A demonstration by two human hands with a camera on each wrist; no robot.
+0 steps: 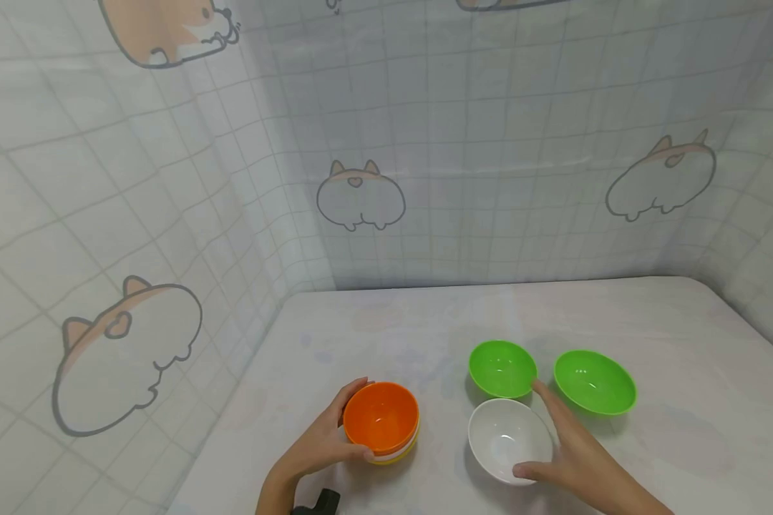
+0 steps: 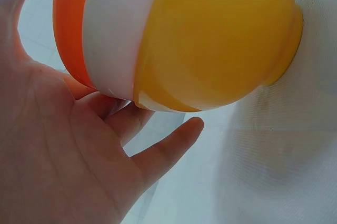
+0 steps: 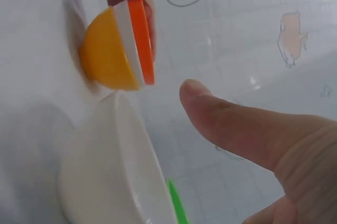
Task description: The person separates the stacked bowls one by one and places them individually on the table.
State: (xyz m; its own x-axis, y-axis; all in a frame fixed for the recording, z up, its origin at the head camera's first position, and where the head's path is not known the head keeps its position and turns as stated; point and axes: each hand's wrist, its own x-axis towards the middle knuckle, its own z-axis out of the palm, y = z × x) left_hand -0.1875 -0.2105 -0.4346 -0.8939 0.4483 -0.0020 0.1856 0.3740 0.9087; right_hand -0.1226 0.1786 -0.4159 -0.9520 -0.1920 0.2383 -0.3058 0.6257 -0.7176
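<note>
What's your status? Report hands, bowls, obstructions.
Left hand gripping orange-white-yellow bowl stack. Right hand at white bowl, thumb clear of it. Two green bowls beyond; nothing between stack and white bowl.

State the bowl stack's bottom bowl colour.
Yellow bottom bowl, best seen in the left wrist view.

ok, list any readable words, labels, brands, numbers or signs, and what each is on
None readable.
Glossy nested orange, white and yellow bowls, lone round white bowl, two round green bowls: no visible lettering.
White grid-patterned sheet: animal drawings; small top-edge mark cut off, unreadable.
</note>
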